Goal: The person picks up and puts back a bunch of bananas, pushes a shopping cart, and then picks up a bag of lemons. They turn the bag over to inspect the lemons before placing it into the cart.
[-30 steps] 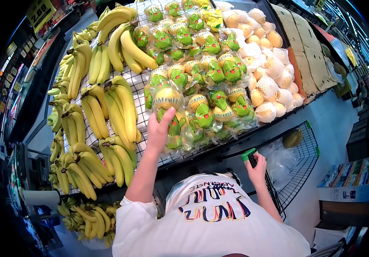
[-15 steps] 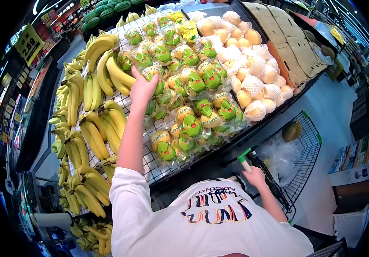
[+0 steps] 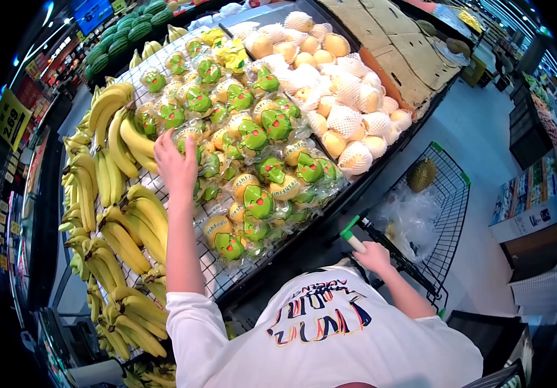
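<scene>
My left hand [image 3: 178, 165] reaches over the sloping display, its thumb and fingers apart. Its fingertips are right at a clear-bagged yellow fruit [image 3: 190, 129] on the left edge of the packed fruit. Around it lie several more such bags with green cartoon labels [image 3: 252, 134]. A bunch of bananas [image 3: 137, 143] is just left of the fingers. Low on the right, my right hand [image 3: 373, 257] is wrapped round the handle [image 3: 354, 240] of a shopping cart, beside the green end piece.
The cart basket [image 3: 462, 207] holds a spiky durian [image 3: 420, 174] and clear plastic bags [image 3: 408, 220]. Foam-netted round fruit [image 3: 343, 119] fills the display's right side, next to flat cardboard [image 3: 391, 48]. Banana bunches [image 3: 123, 242] line the left; watermelons [image 3: 137, 31] are behind.
The view has turned, so the display appears farther left and lower. My left hand stays at the same bagged fruit with its fingers changed in pose. My right hand keeps hold of the handle.
</scene>
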Demonstrator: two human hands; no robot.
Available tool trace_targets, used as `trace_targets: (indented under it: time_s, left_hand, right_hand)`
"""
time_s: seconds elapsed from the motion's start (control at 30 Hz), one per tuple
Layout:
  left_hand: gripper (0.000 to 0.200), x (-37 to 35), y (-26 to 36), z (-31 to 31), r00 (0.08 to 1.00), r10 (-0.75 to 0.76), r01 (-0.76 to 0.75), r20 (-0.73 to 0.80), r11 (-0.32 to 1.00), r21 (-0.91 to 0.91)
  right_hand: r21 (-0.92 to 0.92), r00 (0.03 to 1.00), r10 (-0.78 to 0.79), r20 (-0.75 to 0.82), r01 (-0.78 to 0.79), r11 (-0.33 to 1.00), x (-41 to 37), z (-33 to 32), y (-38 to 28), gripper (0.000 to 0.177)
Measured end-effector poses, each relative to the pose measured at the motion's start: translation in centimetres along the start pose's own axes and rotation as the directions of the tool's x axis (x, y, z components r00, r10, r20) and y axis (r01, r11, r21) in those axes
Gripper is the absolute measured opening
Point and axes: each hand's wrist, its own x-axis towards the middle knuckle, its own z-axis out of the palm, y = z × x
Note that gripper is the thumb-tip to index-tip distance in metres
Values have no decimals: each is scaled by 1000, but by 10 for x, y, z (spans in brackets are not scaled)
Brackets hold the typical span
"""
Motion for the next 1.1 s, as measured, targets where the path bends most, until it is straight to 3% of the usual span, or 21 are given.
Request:
trace_targets:
  time_s: [0.07,0.23,0.37,0.53,0.63,0.73,0.83,0.9,1.0,1.07,1.1]
  left_hand:
    - [39,-21,22,-18,988,136,-145,-76,980,-138]
    - [35,-72,43,-25,968,242,-219,58,940,-263]
    - [44,-79,31,-9,956,257,-205,141,930,-304]
    - [52,-81,34,-24,947,151,8,284,872,-490]
    - [39,-90,34,-30,955,263,-148,133,818,-556]
    - [22,-114,45,-36,959,284,-215,-10,704,-676]
    - [20,-152,70,-39,985,171,-99,18,649,-755]
    - [30,-176,93,-33,985,172,-82,22,574,-814]
    - [39,-222,125,-17,964,160,117,214,466,-877]
    - [38,-254,141,-1,892,181,333,414,355,-873]
    - [40,-262,147,7,871,223,309,439,447,-840]
  right_hand:
    - [-17,999,-15,-37,14,1000,2,0,4,33]
    - [-31,991,-48,-123,45,999,3,-6,7,27]
    - [-44,984,-85,-153,80,996,14,-7,23,27]
    - [-45,977,-94,-191,87,995,26,-14,34,26]
    - [-39,976,-69,-206,63,997,28,-24,35,25]
    - [-15,985,-26,-168,24,1000,33,-29,39,26]
    - [-1,993,-3,-122,3,1000,38,-35,41,26]
    - [13,995,-6,-103,8,1000,43,-37,47,26]
    - [28,997,-33,-65,35,999,47,-41,53,26]
    - [55,998,-50,-39,52,997,48,-44,56,27]
    - [68,997,-66,-28,68,995,50,-45,59,28]
